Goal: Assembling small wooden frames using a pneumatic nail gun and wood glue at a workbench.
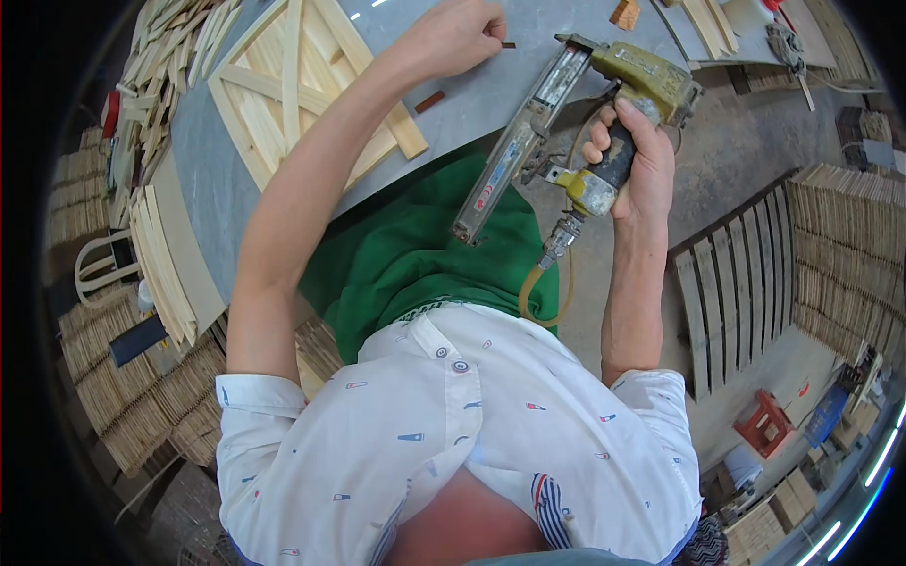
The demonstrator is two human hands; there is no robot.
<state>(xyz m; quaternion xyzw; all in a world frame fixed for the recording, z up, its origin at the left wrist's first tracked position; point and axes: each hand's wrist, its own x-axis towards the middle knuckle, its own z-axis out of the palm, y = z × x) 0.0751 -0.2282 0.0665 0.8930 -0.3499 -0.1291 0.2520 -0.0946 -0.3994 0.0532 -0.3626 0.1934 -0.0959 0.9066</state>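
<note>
My right hand (647, 160) is wrapped round the black grip of a pneumatic nail gun (651, 80) with a worn olive-green body. Its long metal magazine slants down toward my green apron, and an air hose hangs from the fitting under the grip. Over the table, my left hand (460, 38) is closed with its fingers curled. A small dark brown strip (510, 45) shows beside its fingertips; whether the fingers hold anything is hidden. Between my left forearm and the gun lies a reddish-brown strip (429, 101). A pale wooden panel with crossed slats (293, 90) lies left of it.
The grey tabletop (212, 170) curves round in front of me. Loose wooden strips (156, 85) are heaped at the far left, and longer slats (160, 259) lie along the left edge. A slatted pallet (736, 283) and stacked wooden pieces (849, 255) stand at right, near a red crate (764, 424).
</note>
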